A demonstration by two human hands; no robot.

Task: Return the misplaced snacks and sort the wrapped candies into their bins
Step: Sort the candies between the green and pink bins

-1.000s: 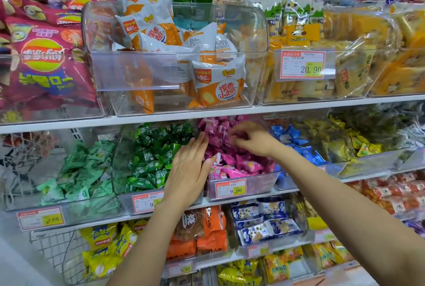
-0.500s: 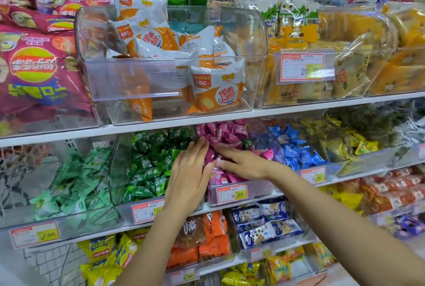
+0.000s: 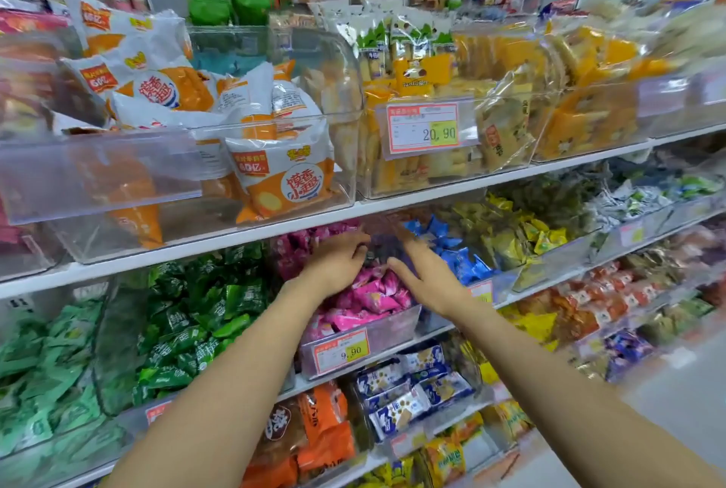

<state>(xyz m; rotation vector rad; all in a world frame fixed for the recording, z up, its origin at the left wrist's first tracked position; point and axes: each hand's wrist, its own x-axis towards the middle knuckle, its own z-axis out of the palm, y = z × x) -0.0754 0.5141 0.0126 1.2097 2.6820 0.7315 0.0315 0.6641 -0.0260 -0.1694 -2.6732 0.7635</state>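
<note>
Both my hands reach into the clear bin of pink wrapped candies on the middle shelf. My left hand lies over the back of the pink pile with fingers curled; what it holds, if anything, is hidden. My right hand hovers over the bin's right side next to the blue wrapped candies, fingers stretched out and blurred. Dark green wrapped candies fill the bin to the left of the pink one.
Light green candies sit at far left, yellow-green ones right of the blue. The shelf above carries orange-and-white snack bags and yellow packs in clear bins. Below are orange bags and blue biscuit packs.
My left hand moved right from the green bin's edge onto the pink candies. My right hand shifted right toward the blue candies. The view swung right and is blurred.
</note>
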